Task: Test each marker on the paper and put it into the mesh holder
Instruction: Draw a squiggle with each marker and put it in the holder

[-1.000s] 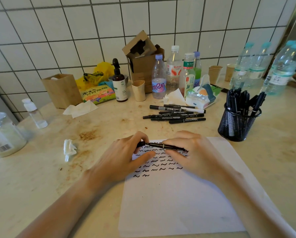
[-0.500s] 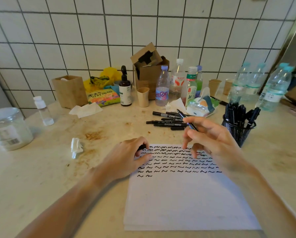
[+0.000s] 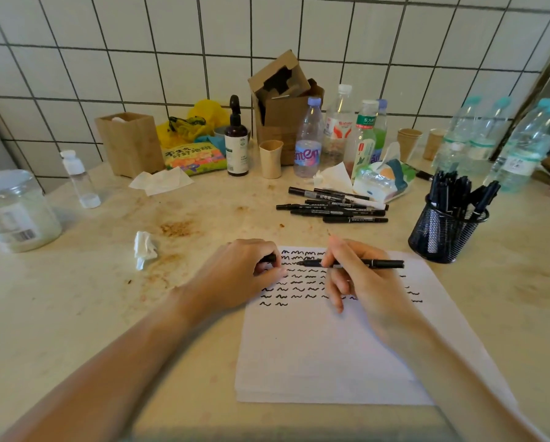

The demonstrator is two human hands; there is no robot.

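head cam: single wide-angle view, forward and down

only one view, so no overlap with another. camera sat at head height over the near edge of the table (image 3: 76, 314), pitched down and facing the tiled wall (image 3: 139, 52) at the back. both forearms entered from the bottom corners; left hand (image 3: 235, 275) and right hand (image 3: 369, 282) landed near frame centre, close to the lens. paper (image 3: 315, 355) filled the lower middle. mesh holder (image 3: 442, 234) sat right of centre, farther off. wide lens bent the tile lines and stretched the edges. back clutter was mid-range, small but legible.
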